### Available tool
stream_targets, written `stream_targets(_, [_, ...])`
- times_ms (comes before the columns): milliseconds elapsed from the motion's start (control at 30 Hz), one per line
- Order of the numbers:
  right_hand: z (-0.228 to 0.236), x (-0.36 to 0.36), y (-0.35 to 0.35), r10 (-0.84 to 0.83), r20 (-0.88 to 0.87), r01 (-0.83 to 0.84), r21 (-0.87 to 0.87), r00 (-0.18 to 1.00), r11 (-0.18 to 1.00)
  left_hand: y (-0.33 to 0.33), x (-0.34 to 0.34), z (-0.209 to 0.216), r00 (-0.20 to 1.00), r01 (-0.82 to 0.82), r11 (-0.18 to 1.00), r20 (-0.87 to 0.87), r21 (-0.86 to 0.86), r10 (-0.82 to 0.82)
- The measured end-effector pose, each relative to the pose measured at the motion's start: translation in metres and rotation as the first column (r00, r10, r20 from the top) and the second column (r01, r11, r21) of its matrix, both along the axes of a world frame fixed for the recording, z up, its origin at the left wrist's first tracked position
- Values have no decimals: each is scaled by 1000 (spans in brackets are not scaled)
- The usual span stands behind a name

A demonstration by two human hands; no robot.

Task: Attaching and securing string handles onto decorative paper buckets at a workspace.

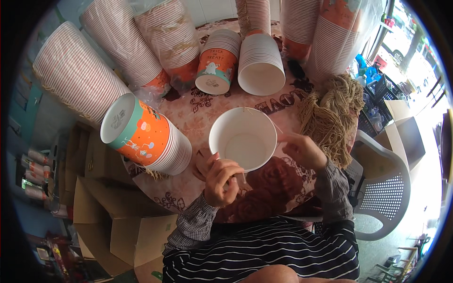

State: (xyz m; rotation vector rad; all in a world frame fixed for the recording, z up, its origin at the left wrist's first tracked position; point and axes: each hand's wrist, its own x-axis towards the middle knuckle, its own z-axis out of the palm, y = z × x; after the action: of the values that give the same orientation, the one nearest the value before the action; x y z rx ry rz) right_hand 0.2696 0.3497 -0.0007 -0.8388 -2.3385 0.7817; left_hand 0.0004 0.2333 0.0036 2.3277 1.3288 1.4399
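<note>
A white paper bucket [243, 144] stands in front of me with its open mouth facing up. Close against its near-left rim is my left hand [221, 181], its fingers curled together; what they pinch, if anything, is hidden. A short pale strand hangs at the rim beside these fingers. My right hand [304, 148] is closed just right of the bucket, with a thin cord [278, 129] running from the rim to its fingertips. To the right lies a heap of tan cords [329, 115]. On the left a stack of orange and green printed buckets [150, 137] lies tilted.
Tall stacks of striped-rim buckets [80, 70], several in clear plastic, line the table's back. A white bucket stack [262, 70] and an orange one [217, 63] lie there too. The patterned tablecloth [193, 125] covers the table. Cardboard boxes [137, 240] stand left, a plastic chair [384, 188] right.
</note>
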Motion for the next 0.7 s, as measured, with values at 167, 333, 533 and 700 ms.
stream_targets(167, [6,-24,27,-314,-338,223,-281,887,933,20,-12,19,973,-51,993,220,-108,74])
stream_targets(333, [26,-69,56,-221,-306,231,-6,926,973,98,-15,42,997,-52,998,-48,41,54])
stream_targets(533, [12,-93,73,-220,-267,221,-26,938,975,156,-11,25,954,-75,993,-295,-87,46])
stream_targets(700, [10,-95,71,-286,-307,270,-95,908,958,163,-8,23,998,-39,956,-58,-292,23])
